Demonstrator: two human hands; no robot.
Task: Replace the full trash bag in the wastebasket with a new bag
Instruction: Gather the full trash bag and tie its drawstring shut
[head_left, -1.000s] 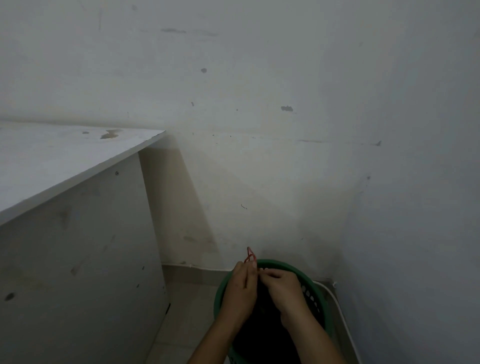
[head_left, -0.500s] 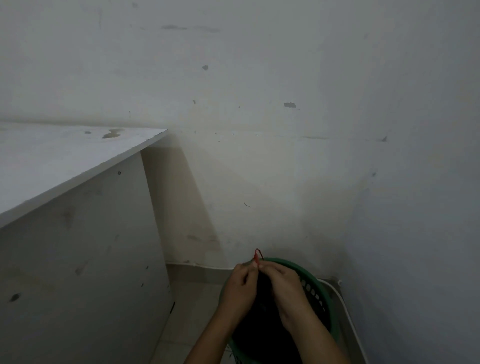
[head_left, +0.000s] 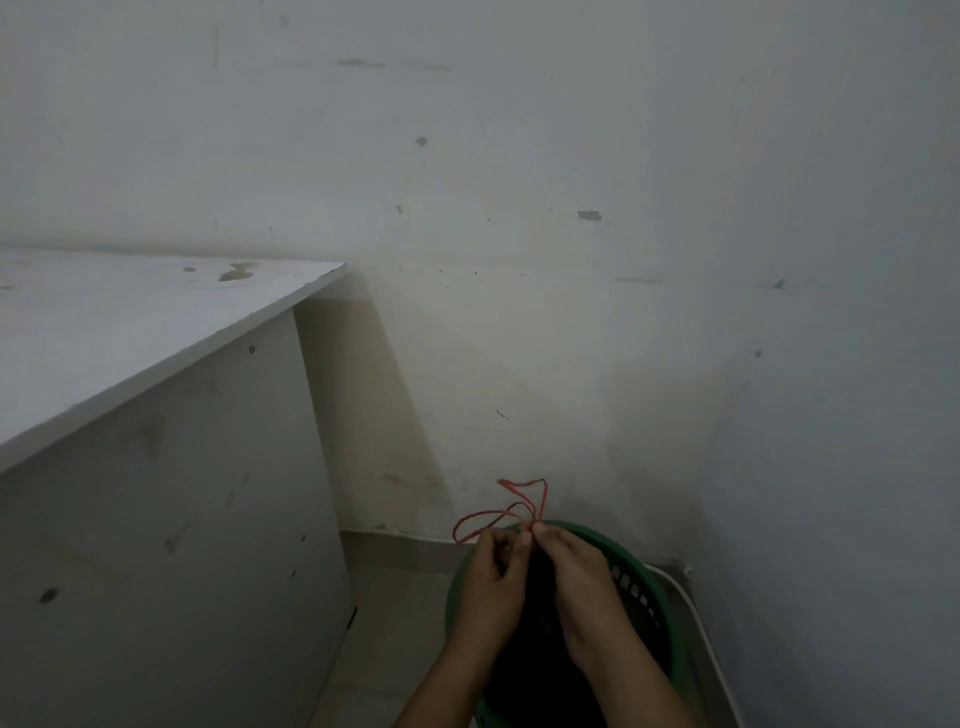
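A green plastic wastebasket (head_left: 644, 603) with a perforated wall stands on the floor in the corner, at the bottom of the view. A black trash bag (head_left: 540, 670) fills it. Thin red drawstrings (head_left: 506, 512) rise from the bag's mouth and loop above the rim. My left hand (head_left: 493, 587) and my right hand (head_left: 576, 582) meet over the basket, fingertips together, each pinching the red strings near the bag's neck. My hands hide the neck of the bag.
A white desk (head_left: 130, 332) with a stained top and a solid side panel stands close on the left. White walls close the corner behind and to the right. A white cable (head_left: 701, 623) runs along the floor beside the basket. A narrow tiled floor strip (head_left: 395, 613) lies between desk and basket.
The red strings, a small stub between my fingertips a second ago, now stand out in longer loops above and left of my hands. The hands stay together over the basket.
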